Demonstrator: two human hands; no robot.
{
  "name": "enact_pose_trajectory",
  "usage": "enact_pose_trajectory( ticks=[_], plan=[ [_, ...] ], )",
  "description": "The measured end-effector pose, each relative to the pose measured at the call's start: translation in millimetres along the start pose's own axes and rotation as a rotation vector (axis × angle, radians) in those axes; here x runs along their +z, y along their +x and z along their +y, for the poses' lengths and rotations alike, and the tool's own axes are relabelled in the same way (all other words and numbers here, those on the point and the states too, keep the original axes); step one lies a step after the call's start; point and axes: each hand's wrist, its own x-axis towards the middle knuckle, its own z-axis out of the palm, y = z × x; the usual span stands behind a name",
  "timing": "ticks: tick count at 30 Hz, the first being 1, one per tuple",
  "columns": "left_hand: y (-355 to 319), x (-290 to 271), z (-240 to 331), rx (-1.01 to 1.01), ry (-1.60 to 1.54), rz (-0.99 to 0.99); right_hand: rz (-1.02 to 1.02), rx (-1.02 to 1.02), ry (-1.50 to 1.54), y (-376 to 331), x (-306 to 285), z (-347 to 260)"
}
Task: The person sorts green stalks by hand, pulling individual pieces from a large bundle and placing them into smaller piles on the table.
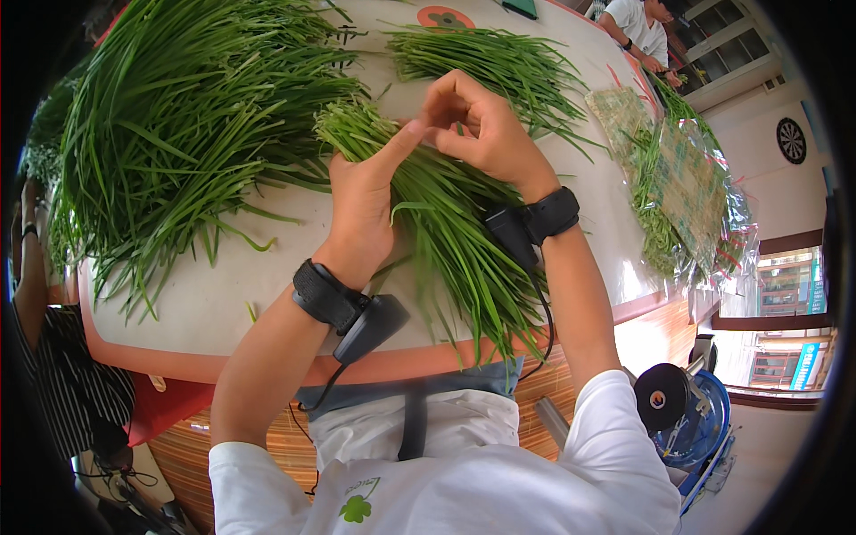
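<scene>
Person at a table [214, 325], both hands at the pale stem end of a bunch [455, 232] of long, flat greens. Left hand [361, 201] closed around the bunch just below its cut ends, thumb laid across the top, other fingers mostly hidden behind the stems. Right hand [486, 134] at the bunch's right flank, fingers curled, thumb and forefinger tips close together beside the left thumb; cannot tell whether they pinch a stem. Step in hand looks like picking over the stem end. Next move seems to call for a steady left grip while the right fingertips work, so the stems do not fan out. Bunch sits inside the left grip, its stem end by the right fingertips, leaves trailing back to the table's near edge. Left of the bunch, a big heap [196, 134]; beyond it, a smaller pile [486, 67]; well right, bagged greens [660, 223].
</scene>
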Motion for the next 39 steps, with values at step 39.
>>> enact_pose_trajectory(
  ticks=[39],
  plan=[
    [-3.8,-3.0,4.9,-0.056,0.042,-0.013,0.332,-0.231,-0.747,8.4,-5.1,34.4]
  ],
)
